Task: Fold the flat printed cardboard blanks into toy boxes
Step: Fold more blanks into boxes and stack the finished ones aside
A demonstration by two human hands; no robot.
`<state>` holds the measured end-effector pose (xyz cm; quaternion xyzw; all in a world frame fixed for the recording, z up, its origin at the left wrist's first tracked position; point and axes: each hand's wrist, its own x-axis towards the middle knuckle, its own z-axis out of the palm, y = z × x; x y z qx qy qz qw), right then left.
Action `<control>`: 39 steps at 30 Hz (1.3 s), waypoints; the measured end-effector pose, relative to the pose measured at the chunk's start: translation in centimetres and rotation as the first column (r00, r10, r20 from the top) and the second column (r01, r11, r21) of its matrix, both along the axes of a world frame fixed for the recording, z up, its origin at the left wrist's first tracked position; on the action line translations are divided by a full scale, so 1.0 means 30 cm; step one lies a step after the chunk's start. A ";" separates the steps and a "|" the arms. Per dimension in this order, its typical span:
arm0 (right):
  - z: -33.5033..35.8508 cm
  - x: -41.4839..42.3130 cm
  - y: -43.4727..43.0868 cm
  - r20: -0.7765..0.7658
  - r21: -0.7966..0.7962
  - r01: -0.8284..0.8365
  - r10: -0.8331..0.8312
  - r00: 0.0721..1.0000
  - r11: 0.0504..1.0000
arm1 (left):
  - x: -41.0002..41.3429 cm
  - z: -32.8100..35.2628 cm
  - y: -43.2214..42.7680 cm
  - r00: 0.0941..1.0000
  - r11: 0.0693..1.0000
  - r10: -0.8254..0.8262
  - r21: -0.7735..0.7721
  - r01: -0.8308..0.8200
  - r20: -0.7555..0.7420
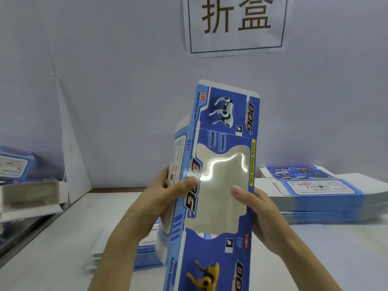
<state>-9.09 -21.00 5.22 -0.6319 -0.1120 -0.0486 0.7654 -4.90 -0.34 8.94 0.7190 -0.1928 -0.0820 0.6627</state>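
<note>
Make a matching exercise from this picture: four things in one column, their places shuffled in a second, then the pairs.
1 held blank
2 stack of flat blanks
3 paper sign
4 folded boxes

a on the wall
b far left
c upright between left hand and right hand
d lying on the table, right

Pairs: 1-c, 2-d, 3-a, 4-b
</note>
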 end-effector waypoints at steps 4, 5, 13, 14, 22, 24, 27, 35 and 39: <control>0.004 -0.007 0.002 -0.056 0.011 0.033 -0.033 0.998 0.999 | 0.019 -0.018 0.006 0.995 0.995 0.100 0.022 -0.101 0.019; 0.003 -0.007 -0.005 -0.073 0.008 0.052 -0.052 0.996 0.999 | 0.021 -0.026 0.002 0.993 0.993 0.114 0.024 -0.115 0.025; 0.031 -0.019 -0.021 -0.040 0.048 0.163 -0.161 0.986 0.985 | 0.017 -0.055 -0.015 0.980 0.979 0.194 -0.063 -0.192 0.029; 0.037 -0.022 -0.018 -0.016 0.029 0.182 -0.181 0.983 0.983 | 0.014 -0.056 -0.023 0.979 0.978 0.200 -0.068 -0.198 0.031; 0.052 -0.034 -0.034 0.028 0.068 0.211 -0.213 0.977 0.975 | 0.001 -0.077 -0.062 0.912 0.914 0.399 -0.120 -0.387 0.095; 0.052 -0.032 -0.032 0.034 0.054 0.223 -0.225 0.974 0.973 | 0.003 -0.079 -0.062 0.915 0.915 0.395 -0.125 -0.384 0.081; 0.059 -0.031 -0.035 0.036 0.041 0.237 -0.238 0.970 0.971 | 0.005 -0.074 -0.055 0.938 0.938 0.340 -0.096 -0.333 0.068; 0.052 -0.029 -0.042 -0.001 0.067 0.232 -0.233 0.973 0.970 | 0.001 -0.075 -0.049 0.951 0.946 0.307 -0.118 -0.301 0.035; 0.061 -0.033 -0.036 0.011 0.051 0.238 -0.239 0.971 0.970 | 0.002 -0.069 -0.040 0.962 0.958 0.273 -0.095 -0.270 0.023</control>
